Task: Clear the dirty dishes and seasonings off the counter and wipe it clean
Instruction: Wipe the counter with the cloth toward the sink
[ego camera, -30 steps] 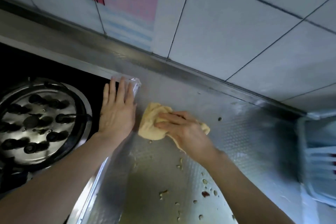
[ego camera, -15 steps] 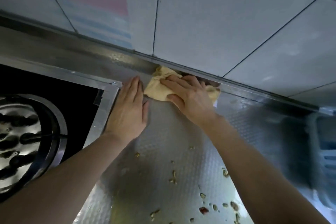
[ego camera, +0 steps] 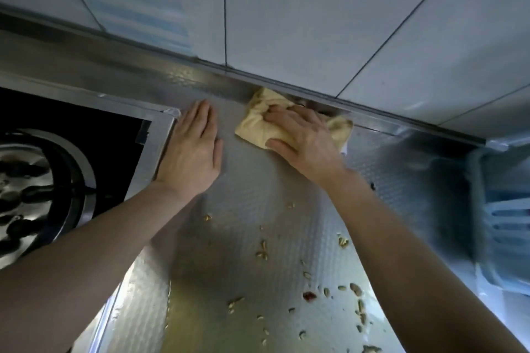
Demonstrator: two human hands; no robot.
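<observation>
A crumpled yellow cloth (ego camera: 258,120) lies on the textured steel counter (ego camera: 246,209), pushed against the back ledge under the wall tiles. My right hand (ego camera: 304,137) presses down on it, fingers spread over the cloth and gripping it. My left hand (ego camera: 192,152) rests flat on the counter just left of the cloth, palm down, holding nothing, beside the stove's frame. Food scraps (ego camera: 329,292), pale bits and one red piece, are scattered over the near part of the counter.
A black gas stove (ego camera: 71,135) with a metal burner ring (ego camera: 37,183) is set into the counter at the left. A pale blue plastic rack (ego camera: 504,218) stands at the right edge. White wall tiles (ego camera: 315,23) rise right behind the ledge.
My right hand has carried the cloth from the counter's middle up to the back ledge and then a little rightwards along it. My left hand stays flat beside the stove.
</observation>
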